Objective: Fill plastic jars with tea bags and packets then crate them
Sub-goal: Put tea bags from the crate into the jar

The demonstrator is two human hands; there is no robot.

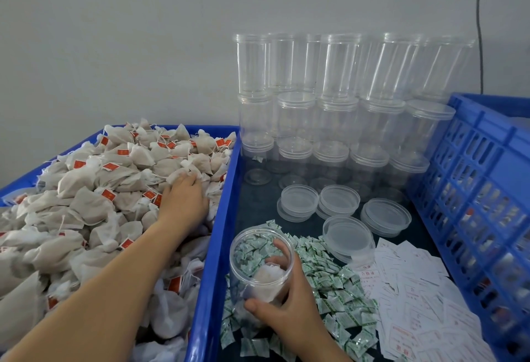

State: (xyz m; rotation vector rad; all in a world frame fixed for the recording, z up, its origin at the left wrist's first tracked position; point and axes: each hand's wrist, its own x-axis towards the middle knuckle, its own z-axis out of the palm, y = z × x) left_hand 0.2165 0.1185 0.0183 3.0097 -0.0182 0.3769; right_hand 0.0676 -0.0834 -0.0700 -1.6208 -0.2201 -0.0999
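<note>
Against the grey wall we see stacked empty jars (338, 109), clear plastic, several tiers high, with loose lids (341, 199) lying in front of them on the floor of the right bin (218, 247). A blue slatted crate (473, 189) stands at the right edge; its contents blur behind the slats, so we cannot tell them. White paper slips (424, 290) spread below the lids, just beside a scatter of small green-and-white packets (335, 281).

Our left hand (183, 198) reaches across the left bin (17, 189), palm down, fingers curling into the heap of tea bags (94, 189); they seem to be gathering a bag, though the fingertips are buried.

Our right hand (289, 301) grips an open jar (261, 264), thumb on the near side, fingers wrapped behind it. The jar tilts toward us over the packets and holds one tea bag.
</note>
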